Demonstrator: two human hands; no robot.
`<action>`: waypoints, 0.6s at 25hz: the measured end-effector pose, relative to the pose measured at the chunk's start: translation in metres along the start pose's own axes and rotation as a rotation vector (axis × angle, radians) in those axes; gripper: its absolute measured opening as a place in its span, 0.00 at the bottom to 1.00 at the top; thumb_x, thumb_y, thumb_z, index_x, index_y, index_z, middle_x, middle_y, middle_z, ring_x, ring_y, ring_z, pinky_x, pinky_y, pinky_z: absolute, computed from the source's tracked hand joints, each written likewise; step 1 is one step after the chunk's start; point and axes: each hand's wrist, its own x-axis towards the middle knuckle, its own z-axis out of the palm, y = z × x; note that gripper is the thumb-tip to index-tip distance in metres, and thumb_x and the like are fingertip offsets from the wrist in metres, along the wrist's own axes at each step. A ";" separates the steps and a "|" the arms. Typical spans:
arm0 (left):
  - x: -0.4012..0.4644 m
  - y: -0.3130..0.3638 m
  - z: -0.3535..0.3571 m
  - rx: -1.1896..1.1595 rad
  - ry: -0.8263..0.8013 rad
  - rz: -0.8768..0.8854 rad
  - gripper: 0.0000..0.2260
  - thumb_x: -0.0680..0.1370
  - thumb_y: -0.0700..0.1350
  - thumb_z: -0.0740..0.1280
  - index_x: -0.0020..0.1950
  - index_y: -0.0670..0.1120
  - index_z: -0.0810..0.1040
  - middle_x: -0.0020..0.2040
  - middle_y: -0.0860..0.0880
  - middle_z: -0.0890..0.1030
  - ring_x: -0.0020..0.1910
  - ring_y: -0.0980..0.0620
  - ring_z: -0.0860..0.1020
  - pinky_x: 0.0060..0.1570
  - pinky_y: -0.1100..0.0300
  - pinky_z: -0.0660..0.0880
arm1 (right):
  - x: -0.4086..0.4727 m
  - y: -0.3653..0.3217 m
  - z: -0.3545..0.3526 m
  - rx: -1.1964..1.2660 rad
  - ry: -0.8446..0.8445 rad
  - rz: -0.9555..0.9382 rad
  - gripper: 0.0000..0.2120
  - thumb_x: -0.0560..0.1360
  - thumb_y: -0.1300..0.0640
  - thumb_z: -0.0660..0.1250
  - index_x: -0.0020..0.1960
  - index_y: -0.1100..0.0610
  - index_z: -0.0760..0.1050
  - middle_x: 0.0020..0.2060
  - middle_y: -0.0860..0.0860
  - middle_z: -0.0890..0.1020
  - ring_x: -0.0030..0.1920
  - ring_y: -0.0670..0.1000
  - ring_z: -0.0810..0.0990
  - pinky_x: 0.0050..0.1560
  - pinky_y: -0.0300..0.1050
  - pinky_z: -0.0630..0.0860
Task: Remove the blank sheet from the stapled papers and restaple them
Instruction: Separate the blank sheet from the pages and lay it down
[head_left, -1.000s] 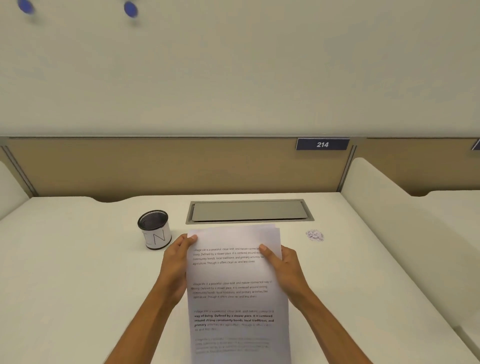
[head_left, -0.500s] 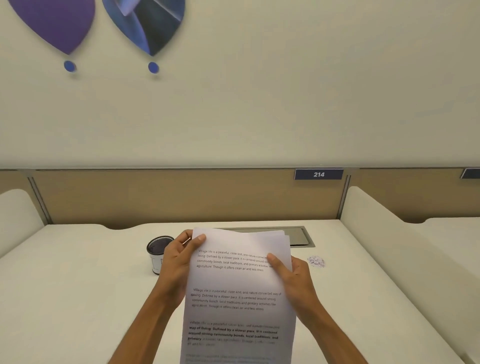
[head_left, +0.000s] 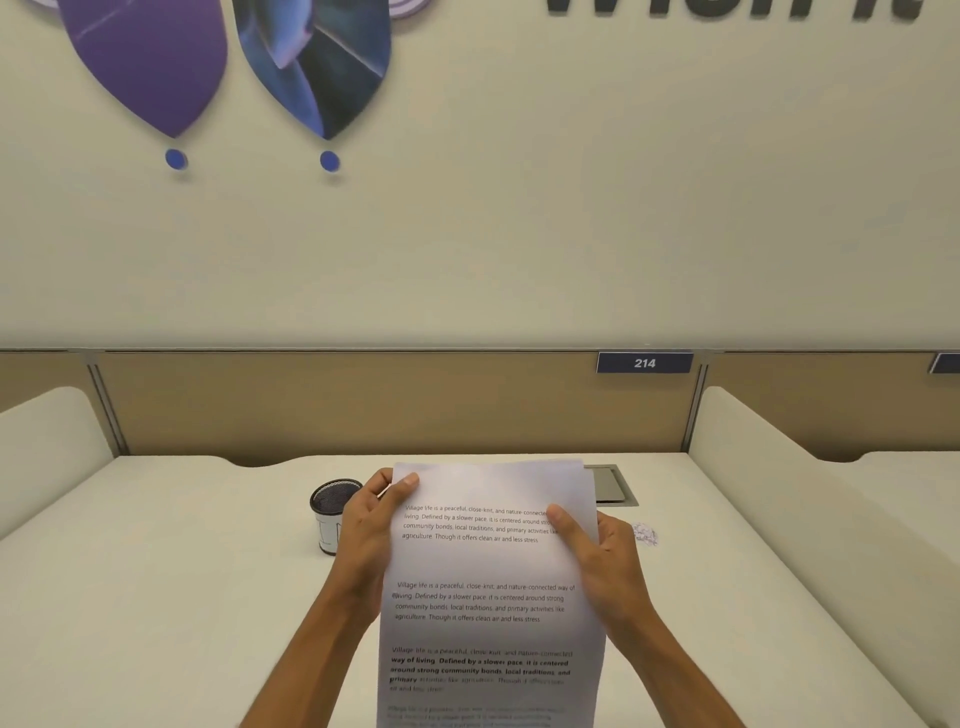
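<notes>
The stapled papers are held up off the white desk, printed side toward the camera, their lower edge cut off by the bottom of the frame. The left hand grasps the upper left edge, thumb laid across the front of the top corner. The right hand grasps the right edge lower down, thumb pressed on the printed page.

Just left of the left hand stands a black mesh cup, partly hidden behind it. Right of the right hand a small crumpled scrap lies on the desk, apart from the papers. Behind the sheets' top right corner a grey cable hatch is set into the surface. Open desk spreads to the left and right, bounded by white side dividers and a tan back panel carrying a "214" plate. Above, the beige wall bears purple and blue leaf shapes.
</notes>
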 end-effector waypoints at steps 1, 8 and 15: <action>-0.001 0.000 0.001 -0.013 0.010 0.005 0.07 0.79 0.39 0.64 0.54 0.38 0.75 0.40 0.40 0.83 0.34 0.46 0.82 0.33 0.55 0.80 | 0.000 -0.001 0.000 0.003 0.000 -0.002 0.13 0.76 0.55 0.68 0.42 0.66 0.80 0.36 0.59 0.85 0.33 0.54 0.82 0.33 0.44 0.78; -0.004 0.004 0.004 -0.036 0.036 0.062 0.03 0.78 0.38 0.65 0.47 0.38 0.75 0.34 0.44 0.82 0.29 0.49 0.80 0.29 0.60 0.77 | -0.001 -0.005 0.002 0.034 0.010 -0.005 0.14 0.76 0.55 0.68 0.42 0.68 0.79 0.37 0.60 0.84 0.34 0.56 0.81 0.35 0.48 0.78; 0.003 0.003 0.003 -0.058 0.042 0.049 0.03 0.77 0.40 0.66 0.48 0.40 0.76 0.39 0.41 0.81 0.32 0.47 0.79 0.34 0.57 0.78 | 0.001 -0.005 0.004 0.056 0.008 0.000 0.12 0.75 0.55 0.69 0.40 0.65 0.79 0.35 0.59 0.84 0.33 0.56 0.81 0.33 0.46 0.77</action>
